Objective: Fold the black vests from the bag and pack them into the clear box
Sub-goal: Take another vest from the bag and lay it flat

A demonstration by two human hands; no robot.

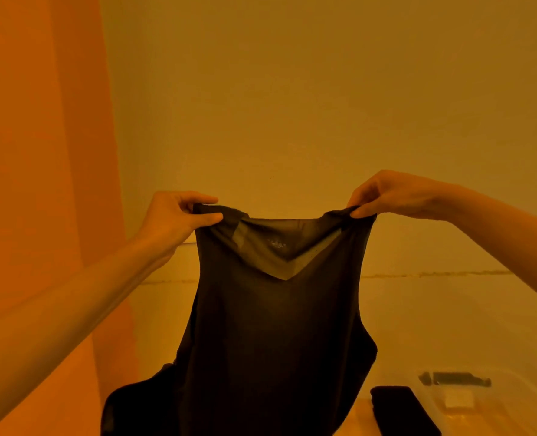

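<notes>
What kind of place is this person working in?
Probably a plain indoor room, perhaps at home: a bare wall, a clear plastic storage box, and a thin black sleeveless vest held up.

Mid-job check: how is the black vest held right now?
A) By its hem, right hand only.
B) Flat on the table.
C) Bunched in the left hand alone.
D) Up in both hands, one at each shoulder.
D: the left hand and right hand each pinch a shoulder of the black vest, which hangs below them.
</notes>
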